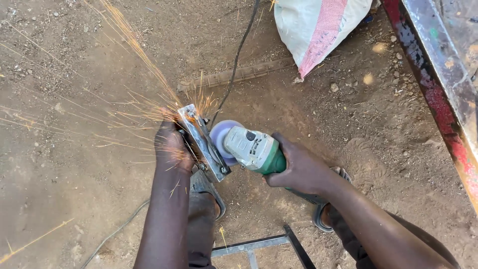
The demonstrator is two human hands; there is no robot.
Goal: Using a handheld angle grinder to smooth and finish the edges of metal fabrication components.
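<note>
My left hand [172, 147] grips a short grey metal angle piece [203, 143], holding it tilted above the dirt ground. My right hand [298, 167] is wrapped around the green body of an angle grinder [251, 148]. The grinder's disc [220, 138] presses against the metal piece. Orange sparks [134, 94] spray up and to the left from the contact point. The grinder's black cable [236, 60] runs away toward the top of the view.
A white and pink woven sack [318, 27] lies at the top. A red-painted metal beam [443, 89] crosses the right side. A small metal frame [264, 245] sits at the bottom, between my sandalled feet [206, 192]. A rusty bar [249, 73] lies on the dirt.
</note>
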